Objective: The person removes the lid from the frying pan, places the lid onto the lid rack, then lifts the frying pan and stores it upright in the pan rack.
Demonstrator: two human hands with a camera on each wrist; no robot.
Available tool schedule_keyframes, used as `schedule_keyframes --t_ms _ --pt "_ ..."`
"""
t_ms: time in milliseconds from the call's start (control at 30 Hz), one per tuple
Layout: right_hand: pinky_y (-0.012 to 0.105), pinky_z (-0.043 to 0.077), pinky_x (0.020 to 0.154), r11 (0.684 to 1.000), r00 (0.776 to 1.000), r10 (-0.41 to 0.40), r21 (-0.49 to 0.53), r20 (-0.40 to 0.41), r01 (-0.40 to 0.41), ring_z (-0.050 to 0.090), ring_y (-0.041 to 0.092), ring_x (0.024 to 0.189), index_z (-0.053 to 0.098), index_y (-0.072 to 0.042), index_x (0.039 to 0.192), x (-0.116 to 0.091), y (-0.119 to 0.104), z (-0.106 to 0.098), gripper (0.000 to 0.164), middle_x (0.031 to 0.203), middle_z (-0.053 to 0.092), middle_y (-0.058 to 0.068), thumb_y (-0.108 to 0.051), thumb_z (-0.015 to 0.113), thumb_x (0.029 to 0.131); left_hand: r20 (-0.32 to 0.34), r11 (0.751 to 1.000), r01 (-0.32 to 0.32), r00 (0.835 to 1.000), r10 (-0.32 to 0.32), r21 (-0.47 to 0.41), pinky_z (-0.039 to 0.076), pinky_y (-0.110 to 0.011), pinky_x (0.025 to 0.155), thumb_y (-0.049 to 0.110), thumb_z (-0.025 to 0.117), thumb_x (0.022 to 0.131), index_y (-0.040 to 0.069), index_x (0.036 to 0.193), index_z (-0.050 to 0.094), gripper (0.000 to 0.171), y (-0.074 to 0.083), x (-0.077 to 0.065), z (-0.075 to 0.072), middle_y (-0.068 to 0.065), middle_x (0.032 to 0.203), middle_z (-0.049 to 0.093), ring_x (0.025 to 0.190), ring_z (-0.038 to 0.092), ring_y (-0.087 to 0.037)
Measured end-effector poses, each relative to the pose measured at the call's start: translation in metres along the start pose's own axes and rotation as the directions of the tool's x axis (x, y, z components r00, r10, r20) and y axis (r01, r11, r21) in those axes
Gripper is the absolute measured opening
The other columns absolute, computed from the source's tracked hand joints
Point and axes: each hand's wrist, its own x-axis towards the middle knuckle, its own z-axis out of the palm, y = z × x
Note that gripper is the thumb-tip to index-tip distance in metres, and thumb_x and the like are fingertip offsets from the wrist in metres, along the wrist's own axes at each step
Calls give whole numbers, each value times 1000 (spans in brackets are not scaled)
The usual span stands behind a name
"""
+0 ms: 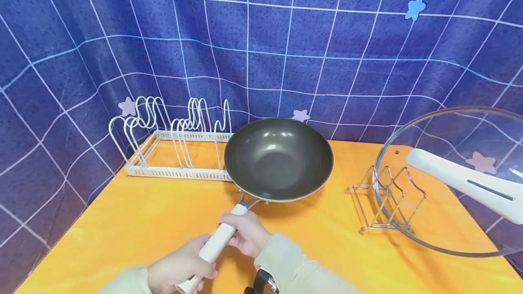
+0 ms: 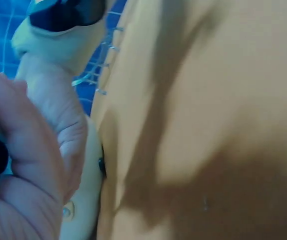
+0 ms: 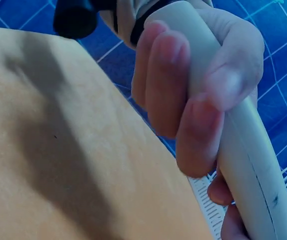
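Observation:
A wok (image 1: 279, 160) with a dark inside and a long white handle (image 1: 216, 245) is at mid-table, its handle slanting toward the person. Near the handle's free end my left hand (image 1: 184, 260) has its fingers wrapped round it, thumb on top. Closer to the bowl, my right hand (image 1: 248, 235) grips the same handle from the right. The wok's pale outer side (image 2: 86, 200), with a rivet, appears low in the left wrist view, by the orange tabletop. The right wrist view shows the handle (image 3: 251, 165) up close, with curled fingers around its end.
Left of the wok a white dish rack (image 1: 180, 173) with upright wire loops stands close to its rim. On the right, a large glass lid (image 1: 453, 253) with a white handle leans in a small metal wire rack (image 1: 384, 227). A blue gridded curtain (image 1: 265, 71) backs the orange table (image 1: 135, 217).

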Motion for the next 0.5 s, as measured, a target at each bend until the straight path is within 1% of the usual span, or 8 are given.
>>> schedule_keyframes --t_ms 133,267,333,433,500 --pt "35 57 82 1000 1000 -13 1 -26 13 63 17 82 48 7 116 -3 1 -5 31 92 61 9 -2 60 89 0 997 -56 998 56 53 48 -18 47 -6 59 69 -15 116 36 53 -5 6 9 -5 76 52 52 53 -10" --pt "32 57 80 999 999 -3 42 -37 5 64 15 80 52 3 109 -5 0 -10 23 90 62 7 -2 61 89 9 996 -64 998 63 56 47 -16 45 -6 57 70 -15 116 35 52 -2 10 14 -5 76 52 50 52 -8" --pt "31 57 79 998 999 4 70 -39 -1 64 15 80 52 2 108 -5 -2 -12 22 89 63 7 -3 62 89 11 997 -51 999 51 50 46 -16 44 -5 57 72 -15 117 35 51 2 11 16 -6 76 52 49 52 -8" --pt "28 56 77 996 999 4 88 -33 -1 64 14 80 49 4 112 -5 -6 -15 26 89 62 7 -3 60 90 31 999 -39 999 39 3 45 -16 45 -1 57 78 -13 119 33 49 8 12 20 -5 76 51 49 52 -8" --pt "27 56 78 995 1000 2 96 -24 0 63 14 80 46 5 116 -6 -8 -17 30 90 62 7 -2 59 90 61 997 -32 997 36 -64 45 -16 45 2 56 82 -11 121 32 47 10 13 20 -4 74 51 50 52 -7"
